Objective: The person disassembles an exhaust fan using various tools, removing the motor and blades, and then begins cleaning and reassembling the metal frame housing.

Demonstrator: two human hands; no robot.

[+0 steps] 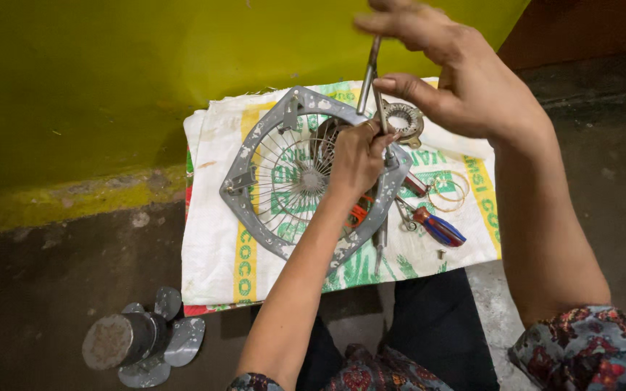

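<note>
A grey fan guard frame (255,156) with wire spokes lies on a white printed sack (215,246). My left hand (356,156) rests over its right side, fingers closed against the lower end of a pair of metal pliers (371,76). My right hand (458,72) grips the pliers' handles from above, holding them nearly upright. A round metal motor part (403,119) lies just behind the pliers.
On the sack to the right lie a red and blue handled screwdriver (437,226), thin wire rings (449,190), small scissors (404,217) and a screw (441,253). A grey fan blade with hub (135,340) sits on the floor at lower left. A yellow wall (110,72) stands behind.
</note>
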